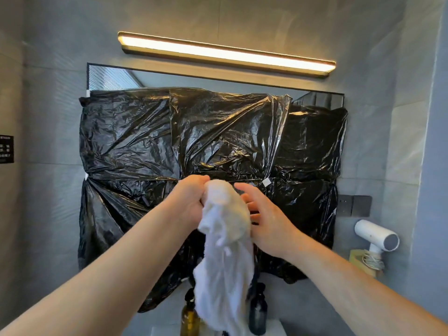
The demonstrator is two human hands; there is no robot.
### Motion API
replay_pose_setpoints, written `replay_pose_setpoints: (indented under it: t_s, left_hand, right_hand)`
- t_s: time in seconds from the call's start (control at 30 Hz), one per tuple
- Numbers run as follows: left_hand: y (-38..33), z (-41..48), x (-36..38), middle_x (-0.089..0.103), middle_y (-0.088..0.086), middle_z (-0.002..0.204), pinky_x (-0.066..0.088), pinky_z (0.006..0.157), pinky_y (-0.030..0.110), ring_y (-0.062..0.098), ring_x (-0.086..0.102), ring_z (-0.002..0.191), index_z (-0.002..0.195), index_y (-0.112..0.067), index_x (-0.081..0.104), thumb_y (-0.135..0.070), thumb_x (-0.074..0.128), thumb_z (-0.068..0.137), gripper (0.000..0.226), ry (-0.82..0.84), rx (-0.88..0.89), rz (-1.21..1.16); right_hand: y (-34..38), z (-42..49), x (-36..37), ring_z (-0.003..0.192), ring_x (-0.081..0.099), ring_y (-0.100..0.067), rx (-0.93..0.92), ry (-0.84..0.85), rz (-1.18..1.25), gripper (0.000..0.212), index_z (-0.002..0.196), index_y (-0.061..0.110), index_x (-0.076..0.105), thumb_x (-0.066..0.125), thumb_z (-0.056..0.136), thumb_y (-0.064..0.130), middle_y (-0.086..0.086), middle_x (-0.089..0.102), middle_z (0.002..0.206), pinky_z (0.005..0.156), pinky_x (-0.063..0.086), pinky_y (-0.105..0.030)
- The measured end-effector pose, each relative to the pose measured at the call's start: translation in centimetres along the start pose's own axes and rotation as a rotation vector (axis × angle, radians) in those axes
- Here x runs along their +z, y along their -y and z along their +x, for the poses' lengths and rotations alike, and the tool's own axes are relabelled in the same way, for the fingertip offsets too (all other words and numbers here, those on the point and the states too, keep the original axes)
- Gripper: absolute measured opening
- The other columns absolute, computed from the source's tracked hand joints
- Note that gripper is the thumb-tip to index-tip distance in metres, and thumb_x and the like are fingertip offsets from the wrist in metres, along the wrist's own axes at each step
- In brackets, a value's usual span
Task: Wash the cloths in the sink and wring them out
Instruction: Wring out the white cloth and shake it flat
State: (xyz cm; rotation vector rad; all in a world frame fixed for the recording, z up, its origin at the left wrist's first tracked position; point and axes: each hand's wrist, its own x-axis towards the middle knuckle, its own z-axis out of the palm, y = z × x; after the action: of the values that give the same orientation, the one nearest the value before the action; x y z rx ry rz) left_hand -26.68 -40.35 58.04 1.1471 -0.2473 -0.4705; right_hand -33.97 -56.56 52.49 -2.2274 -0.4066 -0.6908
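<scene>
A small black sign [6, 149] sits on the grey wall at the far left. Black plastic sheeting [145, 141] covers most of the mirror [109, 78] under a lit light bar [225, 53]. The left hand [191, 200] grips the bunched top of the white cloth [225, 251], fingers curled round it. The cloth is held up in front of the sheeting and hangs down between an amber bottle [190, 318] and a dark bottle [258, 314]. The right hand [264, 221] lies against the cloth's side, fingers spread. Farther right are a wall socket [354, 206] and a white hair dryer [377, 237].
</scene>
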Motion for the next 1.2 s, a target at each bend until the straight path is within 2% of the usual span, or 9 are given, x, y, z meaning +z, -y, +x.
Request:
replay_pose_setpoints:
  t_s: [0.1,0.2,0.33,0.43,0.53,0.63,0.77,0.87,1.2]
  left_hand:
    - [0.2,0.3,0.9,0.068,0.019,0.096,0.054,0.061,0.042,0.030,0.066,0.078,0.120,0.006,0.058,-0.019,0.044,0.106,0.032,0.018,0.021,-0.149]
    - [0.6,-0.4,0.9,0.060,0.018,0.093,0.060,0.060,0.041,0.029,0.065,0.076,0.110,0.004,0.055,-0.011,0.051,0.102,0.017,0.010,0.170,-0.224]
    - [2.7,-1.4,0.2,0.061,0.013,0.095,0.050,0.087,0.042,0.029,0.060,0.089,0.085,-0.017,0.065,-0.022,0.073,0.072,0.016,0.174,0.483,0.120]
    - [4.2,-1.4,-0.1,0.072,0.009,0.109,0.054,0.086,0.032,0.019,0.068,0.093,0.108,-0.023,0.062,-0.028,0.081,0.056,0.055,0.174,0.552,0.402]
    - [5.2,-1.4,-0.1,0.074,0.010,0.108,0.056,0.095,0.045,0.029,0.071,0.100,0.106,-0.025,0.068,-0.029,0.080,0.060,0.047,0.182,0.536,0.406]
    - [5.6,-1.0,-0.3,0.076,0.001,0.096,0.056,0.080,0.024,0.017,0.070,0.085,0.099,-0.029,0.073,-0.019,0.081,0.074,0.028,0.100,0.638,0.448]
    - [6.7,-0.9,-0.1,0.066,-0.007,0.075,0.045,0.061,0.016,0.006,0.055,0.066,0.088,-0.024,0.073,-0.013,0.077,0.082,0.013,0.065,0.748,0.573]
    - [8.3,-0.8,0.4,0.064,-0.009,0.074,0.045,0.064,0.025,0.005,0.053,0.065,0.084,-0.028,0.068,-0.024,0.069,0.072,0.013,0.053,0.796,0.729]
    - [3.5,-0.1,1.3,0.050,0.007,0.067,0.038,0.056,0.030,0.020,0.046,0.057,0.080,-0.012,0.055,-0.005,0.056,0.062,0.019,0.051,0.559,0.143]
  right_hand:
    - [-0.1,-0.6,1.0,0.086,0.065,0.000,-0.049,-0.145,0.220,0.030,0.102,0.028,0.070,0.065,0.080,0.007,0.016,0.073,0.095,0.076,0.051,-0.024]
    - [0.5,-0.8,1.2,0.100,0.070,-0.020,0.019,-0.226,0.517,0.024,0.113,0.018,0.071,0.058,0.094,0.013,-0.003,0.076,0.107,0.078,0.057,-0.033]
    - [1.9,0.1,0.4,0.109,0.067,-0.034,0.158,-0.268,0.786,0.031,0.122,0.005,0.066,0.049,0.099,0.013,-0.018,0.072,0.115,0.087,0.054,-0.046]
    - [2.7,0.1,0.1,0.104,0.067,-0.036,0.210,-0.160,0.875,0.037,0.110,-0.001,0.072,0.050,0.091,0.020,-0.026,0.070,0.113,0.096,0.048,-0.048]
    - [2.9,-0.2,0.6,0.097,0.062,-0.036,0.278,-0.018,0.927,0.039,0.106,-0.002,0.069,0.041,0.092,0.021,-0.025,0.064,0.104,0.088,0.049,-0.044]
    - [3.2,-0.2,0.0,0.084,0.069,-0.030,0.313,-0.085,1.046,0.058,0.091,0.001,0.076,0.031,0.104,0.036,-0.020,0.071,0.093,0.078,0.056,-0.036]
    - [3.0,-0.5,-0.4,0.072,0.073,-0.017,0.336,-0.363,0.757,0.038,0.113,0.003,0.070,0.039,0.108,0.025,-0.007,0.075,0.081,0.066,0.057,-0.029]
    - [2.9,-1.0,0.3,0.076,0.070,-0.017,0.367,-0.403,0.596,0.021,0.098,0.015,0.066,0.047,0.106,0.019,-0.011,0.070,0.090,0.072,0.056,-0.031]
    - [2.0,-0.8,-2.9,0.075,0.053,-0.027,0.367,-0.433,0.449,0.011,0.070,0.012,0.066,0.059,0.071,0.021,-0.013,0.055,0.079,0.070,0.044,-0.041]
